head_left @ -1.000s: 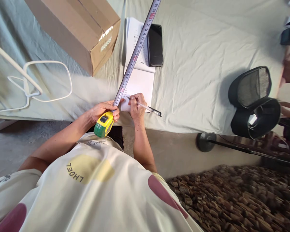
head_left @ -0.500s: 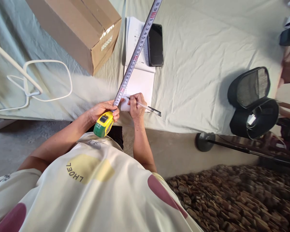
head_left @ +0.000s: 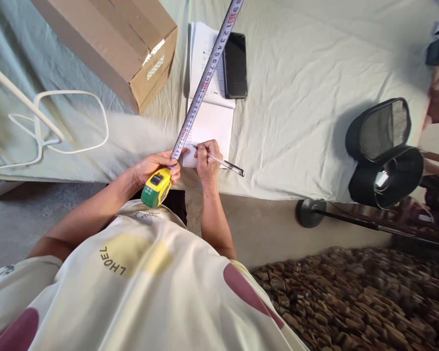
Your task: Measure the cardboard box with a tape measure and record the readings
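Note:
My left hand (head_left: 160,166) is closed on a yellow and green tape measure (head_left: 156,187) at the cloth's near edge. Its blade (head_left: 204,87) runs out diagonally, up and to the right, over a notebook and past the top of the view. My right hand (head_left: 208,158) pinches a clear pen with a black cap (head_left: 225,165). The pen's tip is at the lower left of the open notebook page (head_left: 219,122), beside small handwritten marks. A black phone (head_left: 236,66) lies at the right side of the notebook's upper, printed page, partly under the blade.
A cardboard box (head_left: 109,44) stands at the upper left, with a white cable or wire loop (head_left: 108,122) below it. An open black case (head_left: 384,151) rests at the right of the pale cloth (head_left: 296,97). A black stand (head_left: 310,213) lies past the near edge.
The box and the phone sit slightly higher or further left in view, as from a small head shift. Both hands keep their grips, and the pen has hardly moved.

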Available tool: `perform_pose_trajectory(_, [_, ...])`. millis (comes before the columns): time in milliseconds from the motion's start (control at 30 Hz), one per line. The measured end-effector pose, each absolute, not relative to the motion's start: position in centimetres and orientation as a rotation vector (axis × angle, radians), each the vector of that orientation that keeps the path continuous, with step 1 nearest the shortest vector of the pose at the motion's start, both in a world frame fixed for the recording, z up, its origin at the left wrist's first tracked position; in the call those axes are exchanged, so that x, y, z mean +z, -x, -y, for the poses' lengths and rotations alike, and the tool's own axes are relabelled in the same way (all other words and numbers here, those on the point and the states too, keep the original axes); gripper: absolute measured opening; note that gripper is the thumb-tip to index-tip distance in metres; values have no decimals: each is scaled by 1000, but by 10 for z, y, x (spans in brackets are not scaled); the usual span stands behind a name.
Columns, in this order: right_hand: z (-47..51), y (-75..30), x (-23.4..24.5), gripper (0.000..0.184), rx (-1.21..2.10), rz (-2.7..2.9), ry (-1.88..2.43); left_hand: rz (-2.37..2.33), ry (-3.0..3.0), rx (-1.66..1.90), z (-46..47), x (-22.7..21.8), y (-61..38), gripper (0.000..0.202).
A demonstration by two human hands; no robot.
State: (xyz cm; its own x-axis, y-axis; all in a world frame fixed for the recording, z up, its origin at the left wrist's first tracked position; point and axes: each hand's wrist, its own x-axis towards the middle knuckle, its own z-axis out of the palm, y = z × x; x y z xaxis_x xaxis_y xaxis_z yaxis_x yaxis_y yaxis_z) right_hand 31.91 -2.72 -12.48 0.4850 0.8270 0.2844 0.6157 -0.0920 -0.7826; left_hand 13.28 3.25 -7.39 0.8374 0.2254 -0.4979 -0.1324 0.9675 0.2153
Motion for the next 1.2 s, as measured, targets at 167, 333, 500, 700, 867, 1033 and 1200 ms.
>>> perform_pose_trajectory(167, [27,-322,-126,26,326,1235,1822,-536,-169,195,-33,-74,-133,32])
perform_pose_trajectory(333, [27,-322,-126,25,352,1227,1843,-547,-162,182,-34,-74,-134,32])
perform_pose_trajectory(500, [27,-321,-126,27,317,1227,1850,-547,-154,191,-32,-72,-134,32])
perform_pose_trajectory(700, [28,-322,-126,28,319,1228,1822,-532,-175,190,-33,-74,-133,30])
perform_pose_trajectory(867, [29,-321,-119,32,438,1075,1657,-531,-210,176,-34,-73,-132,37])
perform_pose_trajectory(1033, [27,-320,-117,38,440,961,1577,-494,-208,192,-33,-73,-128,50])
perform_pose_trajectory(1200, [23,-317,-106,44,442,933,1608,-455,-234,244,-23,-72,-122,40])
